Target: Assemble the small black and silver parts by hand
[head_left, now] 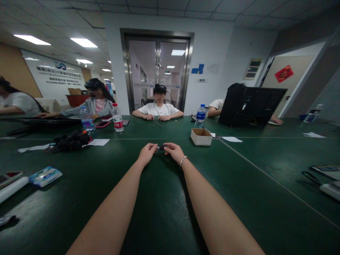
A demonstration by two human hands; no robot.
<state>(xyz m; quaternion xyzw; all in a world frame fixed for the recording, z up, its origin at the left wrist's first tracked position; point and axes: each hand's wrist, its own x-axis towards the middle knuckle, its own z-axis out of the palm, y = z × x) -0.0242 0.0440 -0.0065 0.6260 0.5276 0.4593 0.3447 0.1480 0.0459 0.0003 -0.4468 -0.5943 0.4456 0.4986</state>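
Note:
Both arms reach forward over the green table (159, 212). Between my two hands is a small dark object with a silvery end (160, 147), too small to name. My left hand (147, 155) pinches its silvery end with closed fingers. The fingers of my right hand (174, 152), with a bracelet (183, 161) at the wrist, close on the black end. Just beyond my right hand, to the right, stands a small open box (201, 138), its contents hidden.
A water bottle (200, 117) stands behind the box, beside a black monitor (251, 106). Left are a red-labelled bottle (117, 118), a black tangled bundle (70, 141) and a tissue pack (45, 176). A person in white (158, 109) sits opposite; others sit left and behind the monitor.

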